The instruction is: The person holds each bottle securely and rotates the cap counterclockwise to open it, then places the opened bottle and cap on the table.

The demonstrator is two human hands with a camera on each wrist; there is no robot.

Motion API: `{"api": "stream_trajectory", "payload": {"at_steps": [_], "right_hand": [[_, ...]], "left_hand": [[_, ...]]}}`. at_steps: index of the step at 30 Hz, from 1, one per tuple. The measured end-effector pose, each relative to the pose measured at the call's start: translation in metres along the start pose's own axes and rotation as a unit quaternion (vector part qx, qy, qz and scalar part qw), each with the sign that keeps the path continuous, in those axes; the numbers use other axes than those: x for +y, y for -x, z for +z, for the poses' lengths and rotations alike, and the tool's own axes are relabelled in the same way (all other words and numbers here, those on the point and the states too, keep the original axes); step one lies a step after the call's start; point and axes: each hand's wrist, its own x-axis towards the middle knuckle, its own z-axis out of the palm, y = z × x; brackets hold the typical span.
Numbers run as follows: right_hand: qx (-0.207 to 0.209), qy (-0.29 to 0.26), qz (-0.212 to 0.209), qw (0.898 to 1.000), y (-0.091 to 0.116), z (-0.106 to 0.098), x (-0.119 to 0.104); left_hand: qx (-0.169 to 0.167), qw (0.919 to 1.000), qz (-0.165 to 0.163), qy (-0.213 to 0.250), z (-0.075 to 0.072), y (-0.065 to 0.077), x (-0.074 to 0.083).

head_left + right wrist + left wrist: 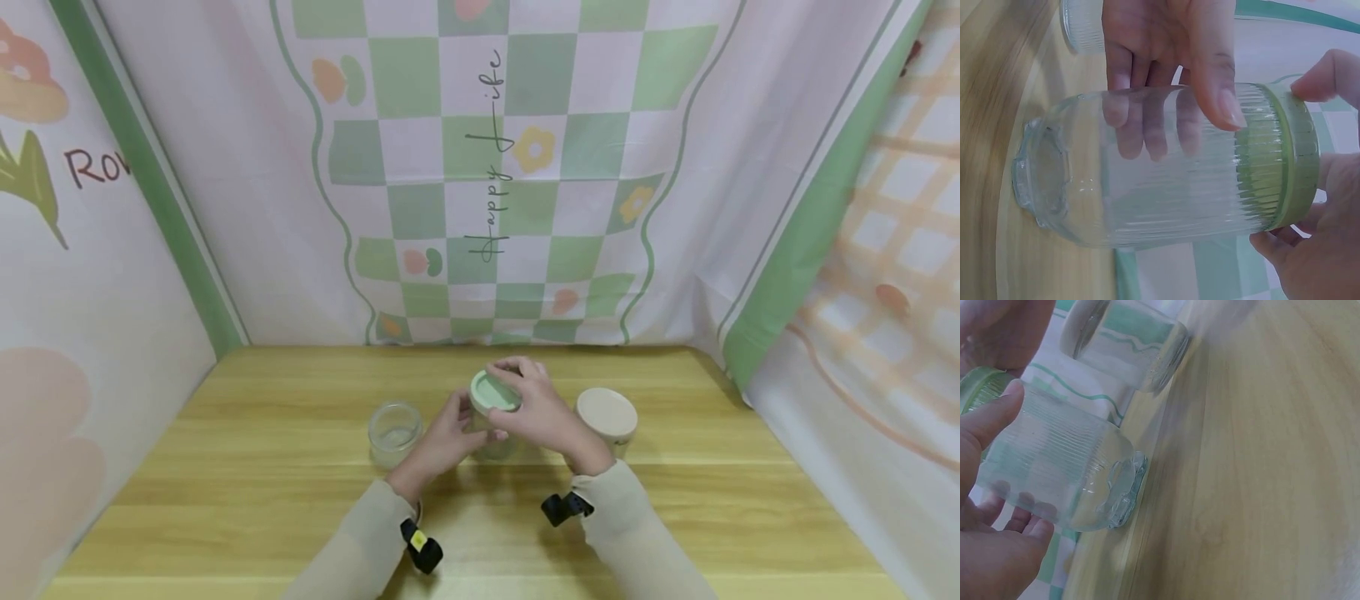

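Observation:
A clear ribbed glass jar [1166, 187] stands upright around the middle of the table, its green lid [495, 390] seated on the mouth. My left hand [448, 435] holds the jar's body from the left, thumb on the near side and fingers behind the glass. From the right, my right hand [536, 408] grips the lid's rim between thumb and fingers. The jar's scalloped base [1127, 490] is close to the tabletop; whether it touches cannot be told.
A lidless glass jar [395, 433] stands to the left. On the right is another glass jar with a cream lid [607, 412], partly behind my right wrist. Printed cloth [480, 317] hangs behind the wooden table [262, 500] and along both sides.

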Motion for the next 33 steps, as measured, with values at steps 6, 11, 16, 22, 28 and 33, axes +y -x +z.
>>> {"api": "stream_trajectory", "payload": {"at_steps": [6,11,16,22,28,33], "right_hand": [[0.009,0.008,-0.009,1.0,0.002,0.001,0.003],[0.046,0.015,-0.004,0.999,0.002,0.006,0.0],[0.107,0.064,-0.012,0.992,0.002,0.011,-0.005],[0.149,0.141,-0.01,0.979,0.003,0.012,-0.012],[0.159,0.186,-0.006,0.97,0.004,0.013,-0.014],[0.156,0.201,-0.009,0.967,0.005,0.014,-0.013]], "left_hand": [[0.001,1.0,-0.004,0.004,0.0,0.0,0.0],[0.002,0.9999,-0.011,0.01,0.0,0.001,0.0],[0.006,0.9998,-0.018,0.013,0.0,0.001,0.001],[0.012,0.9995,-0.026,0.011,0.001,0.0,0.001],[0.014,0.9995,-0.025,0.012,0.001,0.0,0.0],[0.011,0.9996,-0.021,0.014,0.001,0.0,0.0]]}}
